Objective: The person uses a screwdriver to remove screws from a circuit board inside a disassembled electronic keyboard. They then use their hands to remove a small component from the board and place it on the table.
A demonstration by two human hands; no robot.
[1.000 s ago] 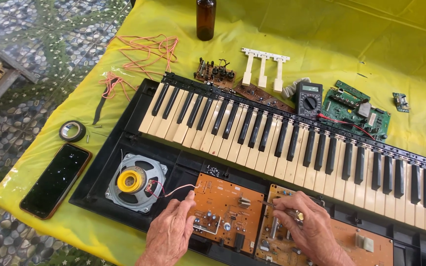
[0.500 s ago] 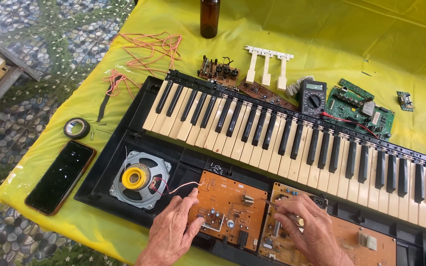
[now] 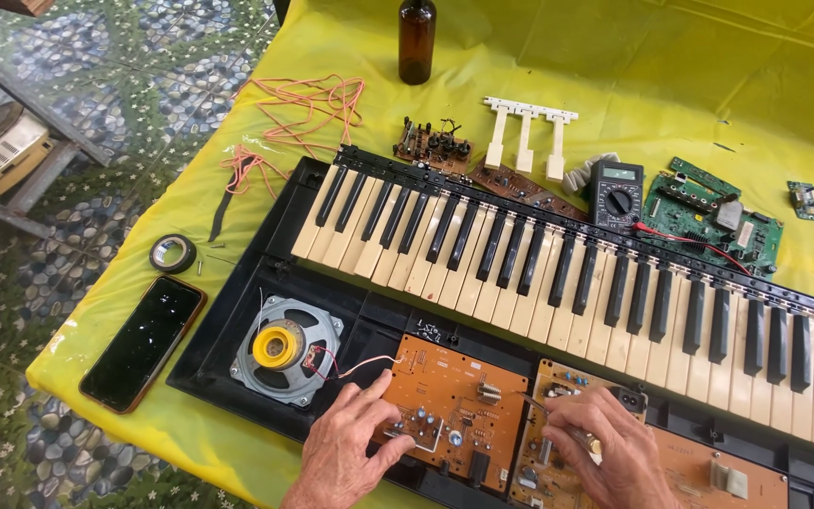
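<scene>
An opened electronic keyboard lies on a yellow cloth, its black case exposing a round speaker and orange circuit boards. My left hand rests flat on the left orange circuit board, fingers spread near a red-and-white wire from the speaker. My right hand is over the middle circuit board, pinching a thin metal tool whose tip touches the board. A third orange board lies to the right.
Behind the keys lie a black multimeter, a green circuit board, a white key strip, a small brown board, red wires and a brown bottle. Left of the case lie a phone and a tape roll.
The view has shifted slightly. Both hands stay on the same boards, with only small finger movements.
</scene>
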